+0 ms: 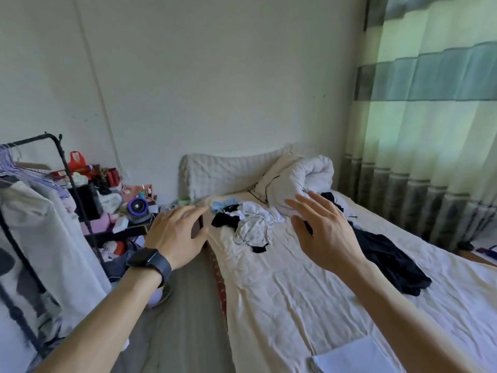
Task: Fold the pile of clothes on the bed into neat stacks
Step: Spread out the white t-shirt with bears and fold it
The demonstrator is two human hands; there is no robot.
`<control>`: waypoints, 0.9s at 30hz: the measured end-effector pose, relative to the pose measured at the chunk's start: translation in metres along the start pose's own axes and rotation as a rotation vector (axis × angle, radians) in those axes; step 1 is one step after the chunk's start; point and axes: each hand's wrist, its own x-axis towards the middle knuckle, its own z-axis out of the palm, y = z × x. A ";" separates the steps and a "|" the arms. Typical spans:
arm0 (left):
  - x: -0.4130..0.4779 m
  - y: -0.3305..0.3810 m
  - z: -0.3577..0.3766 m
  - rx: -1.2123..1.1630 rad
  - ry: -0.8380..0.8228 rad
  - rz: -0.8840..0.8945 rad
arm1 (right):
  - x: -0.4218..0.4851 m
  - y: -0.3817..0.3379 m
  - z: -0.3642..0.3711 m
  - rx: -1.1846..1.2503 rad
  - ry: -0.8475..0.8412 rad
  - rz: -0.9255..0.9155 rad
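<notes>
Cream bed [295, 292], clothes pile [251, 223] running lengthwise near the pillow [220, 173] — left hand [177, 230], right hand [326, 234] spread, empty.

Both bare forearms are stretched forward. The left hand [176, 228] is held palm down, fingers straight, nothing gripped. The right hand [326, 232] is raised apart to its right, fingers extended and spread.

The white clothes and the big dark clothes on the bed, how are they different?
The white garment is scrunched into a heap among other clothes; the dark garment lies spread out flatter, apart from that heap. The white garment sits nearer the pillow; the dark garment lies nearer the curtain. Both are unfolded on the bed.
</notes>
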 end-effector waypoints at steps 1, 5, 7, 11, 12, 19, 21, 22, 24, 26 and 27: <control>0.005 -0.017 -0.004 0.002 0.007 0.017 | 0.008 -0.010 0.010 -0.005 0.002 0.004; 0.032 -0.085 -0.011 0.007 0.015 0.061 | 0.038 -0.047 0.056 -0.038 -0.002 0.029; 0.049 -0.114 -0.010 0.008 0.002 0.078 | 0.052 -0.060 0.079 -0.052 0.004 0.046; 0.093 -0.159 0.005 0.009 -0.015 0.079 | 0.086 -0.074 0.125 -0.085 -0.009 0.062; 0.105 -0.168 0.012 0.014 -0.018 0.082 | 0.094 -0.075 0.138 -0.094 -0.012 0.066; 0.199 -0.223 0.078 0.005 -0.051 0.114 | 0.169 -0.046 0.243 -0.113 -0.012 0.100; 0.230 -0.240 0.098 0.024 -0.055 0.110 | 0.196 -0.032 0.277 -0.108 -0.018 0.110; 0.247 -0.250 0.108 0.034 -0.055 0.107 | 0.210 -0.025 0.293 -0.103 -0.015 0.114; 0.279 -0.270 0.127 0.055 -0.066 0.086 | 0.237 -0.009 0.324 -0.091 -0.019 0.119; 0.309 -0.293 0.149 0.065 -0.078 0.052 | 0.265 0.005 0.354 -0.080 -0.017 0.123; 0.323 -0.304 0.160 0.062 -0.083 0.036 | 0.279 0.012 0.369 -0.075 -0.019 0.127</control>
